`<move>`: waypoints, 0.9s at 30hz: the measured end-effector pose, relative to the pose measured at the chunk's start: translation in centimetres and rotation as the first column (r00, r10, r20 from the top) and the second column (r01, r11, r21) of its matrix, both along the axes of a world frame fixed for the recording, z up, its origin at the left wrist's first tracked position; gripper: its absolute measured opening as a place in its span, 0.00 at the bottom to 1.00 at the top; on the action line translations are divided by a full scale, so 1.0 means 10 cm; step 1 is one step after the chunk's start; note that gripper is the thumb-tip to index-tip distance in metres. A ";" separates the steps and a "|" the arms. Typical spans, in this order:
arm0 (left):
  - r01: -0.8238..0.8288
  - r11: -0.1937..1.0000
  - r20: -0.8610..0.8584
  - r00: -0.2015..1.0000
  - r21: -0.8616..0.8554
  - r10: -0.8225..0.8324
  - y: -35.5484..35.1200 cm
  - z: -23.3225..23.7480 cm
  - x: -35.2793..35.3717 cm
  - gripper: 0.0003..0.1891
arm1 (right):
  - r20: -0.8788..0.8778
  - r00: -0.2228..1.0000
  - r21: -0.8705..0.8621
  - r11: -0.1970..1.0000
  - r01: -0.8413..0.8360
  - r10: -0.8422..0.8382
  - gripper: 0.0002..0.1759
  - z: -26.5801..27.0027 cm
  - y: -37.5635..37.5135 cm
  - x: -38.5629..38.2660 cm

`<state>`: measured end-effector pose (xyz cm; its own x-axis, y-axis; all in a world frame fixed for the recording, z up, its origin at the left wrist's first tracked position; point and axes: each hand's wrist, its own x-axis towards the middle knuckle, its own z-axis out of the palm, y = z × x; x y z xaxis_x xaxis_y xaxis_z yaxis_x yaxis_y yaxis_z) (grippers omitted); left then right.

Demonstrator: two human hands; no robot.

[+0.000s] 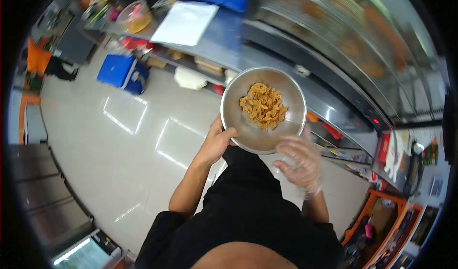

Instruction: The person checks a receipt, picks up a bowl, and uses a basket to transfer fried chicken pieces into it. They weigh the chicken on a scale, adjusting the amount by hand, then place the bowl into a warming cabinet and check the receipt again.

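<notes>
A round stainless steel mixing bowl (234,108) is held out in front of my body. Golden-brown fried chicken pieces (263,106) lie heaped in its middle. My left hand (218,140) is bare and grips the bowl's lower left edge, thumb over the rim and fingers underneath. On the other side, my right hand (301,161) wears a clear plastic glove. It is slightly blurred by motion, with thumb and fingers apart and fingertips right at the bowl's lower right rim.
Behind the bowl runs a steel counter (228,30) with a white sheet (186,23) and a plastic tub (135,17). A glass display warmer (329,35) stands at the right. A blue cooler box (123,73) sits on the tiled floor (114,159). One person in orange (38,59) is far left.
</notes>
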<state>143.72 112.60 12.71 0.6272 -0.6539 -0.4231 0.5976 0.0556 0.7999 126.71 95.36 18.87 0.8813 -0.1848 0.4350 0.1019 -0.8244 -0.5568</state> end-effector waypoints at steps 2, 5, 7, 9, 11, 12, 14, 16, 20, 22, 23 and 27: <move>-0.086 0.996 0.061 0.995 0.037 0.084 0.51 -0.13 0.53 0.31 | 0.008 1.000 -0.017 1.000 -0.004 0.004 0.13 -0.05 0.20 0.77; -0.224 0.966 0.076 0.973 0.130 0.216 1.27 -0.06 1.29 0.32 | -0.050 0.999 0.009 1.000 0.003 -0.003 0.12 0.04 0.76 2.20; -0.245 0.951 0.184 0.960 0.189 0.210 1.87 -0.06 1.79 0.38 | -0.084 0.977 0.041 0.981 -0.191 0.194 0.15 0.02 1.24 3.28; -0.319 0.926 0.136 0.945 0.203 0.296 2.42 0.03 2.24 0.37 | -0.194 0.877 -0.198 0.859 -0.473 0.439 0.22 0.06 2.01 4.29; -0.480 0.860 0.175 0.874 0.173 0.453 2.93 0.02 2.68 0.31 | -0.418 0.738 -0.257 0.710 -0.655 0.530 0.28 -0.05 2.80 5.08; -0.570 0.799 0.133 0.821 0.192 0.555 3.17 0.00 2.91 0.30 | -0.510 0.663 -0.262 0.635 -0.726 0.548 0.26 -0.11 3.23 5.45; -0.668 0.728 0.182 0.743 0.150 0.644 3.75 -0.24 3.50 0.30 | -0.590 0.584 -0.268 0.548 -0.793 0.557 0.24 -0.35 3.98 6.26; -0.739 0.660 0.208 0.672 0.133 0.711 4.34 -0.34 4.11 0.30 | -0.602 0.431 -0.178 0.414 -0.893 0.672 0.19 -0.59 4.65 7.03; -0.725 0.653 0.043 0.676 0.218 0.736 5.55 -0.22 5.62 0.32 | -0.537 0.407 -0.089 0.430 -0.899 0.739 0.18 -0.76 5.84 8.66; -0.708 0.683 0.067 0.702 0.178 0.709 6.03 -0.08 6.58 0.34 | -0.187 0.473 0.006 0.482 -0.876 0.861 0.19 -0.77 6.23 9.58; -0.692 0.697 0.061 0.716 0.188 0.695 6.23 0.07 7.03 0.33 | -0.178 0.484 0.005 0.493 -0.870 0.857 0.19 -0.66 6.39 10.00; -0.631 0.751 0.180 0.776 0.194 0.605 7.18 -0.11 8.78 0.32 | -0.143 0.699 0.243 0.709 -0.662 0.701 0.22 -0.35 6.96 11.59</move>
<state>231.51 184.43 11.63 0.9064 0.0000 -0.4225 0.4146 0.1919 0.8895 242.58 164.92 15.40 0.8563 0.4538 0.2464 0.4654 -0.4715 -0.7491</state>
